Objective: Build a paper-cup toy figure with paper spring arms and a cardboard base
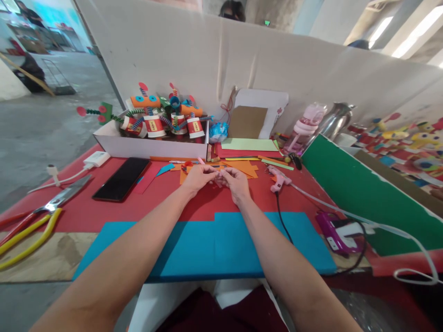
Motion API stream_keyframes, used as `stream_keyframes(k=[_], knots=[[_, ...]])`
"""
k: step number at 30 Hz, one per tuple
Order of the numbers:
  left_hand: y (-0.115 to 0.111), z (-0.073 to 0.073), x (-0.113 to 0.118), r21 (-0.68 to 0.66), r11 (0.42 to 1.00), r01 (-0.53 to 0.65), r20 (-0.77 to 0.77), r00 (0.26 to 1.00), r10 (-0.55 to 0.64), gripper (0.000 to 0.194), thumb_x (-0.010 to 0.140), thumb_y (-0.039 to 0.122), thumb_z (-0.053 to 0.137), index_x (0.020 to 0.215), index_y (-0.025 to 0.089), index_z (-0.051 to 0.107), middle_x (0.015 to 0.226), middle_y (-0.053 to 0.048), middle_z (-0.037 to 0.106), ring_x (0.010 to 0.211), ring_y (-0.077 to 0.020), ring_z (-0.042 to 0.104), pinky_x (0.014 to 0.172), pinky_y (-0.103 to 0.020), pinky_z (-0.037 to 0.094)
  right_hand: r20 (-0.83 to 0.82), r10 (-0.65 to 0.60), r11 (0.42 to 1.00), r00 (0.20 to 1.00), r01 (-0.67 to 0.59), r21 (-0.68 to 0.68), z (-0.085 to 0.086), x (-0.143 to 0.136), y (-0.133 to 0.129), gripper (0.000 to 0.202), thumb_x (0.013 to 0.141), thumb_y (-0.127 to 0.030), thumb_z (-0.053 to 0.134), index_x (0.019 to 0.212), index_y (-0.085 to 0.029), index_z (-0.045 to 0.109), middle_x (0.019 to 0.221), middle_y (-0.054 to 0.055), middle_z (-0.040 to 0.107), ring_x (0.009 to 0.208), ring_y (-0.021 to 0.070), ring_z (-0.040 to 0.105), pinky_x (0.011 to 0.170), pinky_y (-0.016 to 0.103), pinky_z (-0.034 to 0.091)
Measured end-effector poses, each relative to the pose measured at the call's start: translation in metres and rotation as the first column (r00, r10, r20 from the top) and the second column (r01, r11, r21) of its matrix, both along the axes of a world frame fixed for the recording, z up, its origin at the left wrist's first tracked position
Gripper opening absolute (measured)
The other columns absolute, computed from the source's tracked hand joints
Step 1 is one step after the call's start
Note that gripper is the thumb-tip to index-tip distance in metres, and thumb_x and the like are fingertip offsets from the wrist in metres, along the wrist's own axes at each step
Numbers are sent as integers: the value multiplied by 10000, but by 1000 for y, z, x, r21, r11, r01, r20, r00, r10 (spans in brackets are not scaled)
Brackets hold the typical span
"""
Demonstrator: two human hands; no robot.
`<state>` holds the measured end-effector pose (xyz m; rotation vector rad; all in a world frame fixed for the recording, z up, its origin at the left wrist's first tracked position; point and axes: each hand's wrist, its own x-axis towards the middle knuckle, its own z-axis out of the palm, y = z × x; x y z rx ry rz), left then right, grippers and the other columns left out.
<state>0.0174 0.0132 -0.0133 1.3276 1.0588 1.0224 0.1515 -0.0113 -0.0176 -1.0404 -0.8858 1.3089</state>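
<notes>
My left hand (200,179) and my right hand (236,182) meet over the red table covering (194,207), fingertips pinched close together. Whatever they grip between them is too small and too covered to make out. Just behind the fingers lie orange paper pieces (244,167). To the right of my right hand rests a pink glue gun (278,179) with a black cord. Left of my left hand are a strip of red paper (147,180) and a blue paper piece (165,169). Blue sheets (194,253) lie under my forearms at the front edge.
A white box (152,146) of paper-cup figures stands back left. Large scissors (51,205), a black phone (121,179) and a charger (97,159) lie left. At right are a green board (367,207), a purple power strip (339,233), a pink bottle (306,127) and a metal jug (335,117).
</notes>
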Motion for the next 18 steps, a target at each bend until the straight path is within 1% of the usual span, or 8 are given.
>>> stream_keyframes(k=[4, 7, 10, 14, 18], knots=[[1, -1, 0, -13, 1000, -6, 26, 1000, 7, 133, 653, 254, 713, 702, 131, 701, 602, -7, 666, 529, -88, 555, 560, -221, 472, 0, 16, 1000, 1000, -16, 0, -1, 0, 1, 328, 570, -416, 814, 699, -182, 623, 641, -6, 682, 582, 125, 647, 564, 239, 532], [0, 1, 0, -32, 999, -9, 40, 999, 10, 144, 633, 262, 728, 682, 130, 697, 585, -3, 656, 516, -83, 538, 557, -219, 463, 16, -3, 1000, 1000, 2, 7, -3, 0, 2, 340, 566, -437, 805, 685, -182, 614, 615, -14, 663, 552, 113, 619, 544, 231, 509], [-1, 3, 1, -38, 999, -7, 30, 1000, 8, 200, 607, 316, 746, 669, 134, 691, 563, 4, 638, 509, -86, 528, 553, -225, 458, 18, -25, 999, 1000, 24, 27, -4, -2, 3, 346, 567, -449, 791, 684, -184, 602, 601, -30, 643, 521, 101, 588, 531, 227, 489], [-2, 2, 1, -34, 999, -4, 27, 1000, 5, 289, 577, 395, 754, 689, 136, 693, 590, -8, 651, 527, -96, 540, 564, -237, 463, 1, -24, 998, 1000, 24, 55, -3, -3, 2, 332, 594, -457, 760, 685, -190, 585, 579, -49, 609, 502, 92, 551, 517, 223, 467], [-2, 1, 1, -30, 1000, -11, 41, 999, 12, 310, 580, 417, 736, 716, 141, 701, 645, -24, 677, 560, -108, 564, 586, -246, 471, 24, -29, 998, 999, 28, 63, 0, -3, 1, 333, 603, -469, 746, 679, -197, 572, 574, -54, 592, 502, 91, 533, 499, 216, 443]])
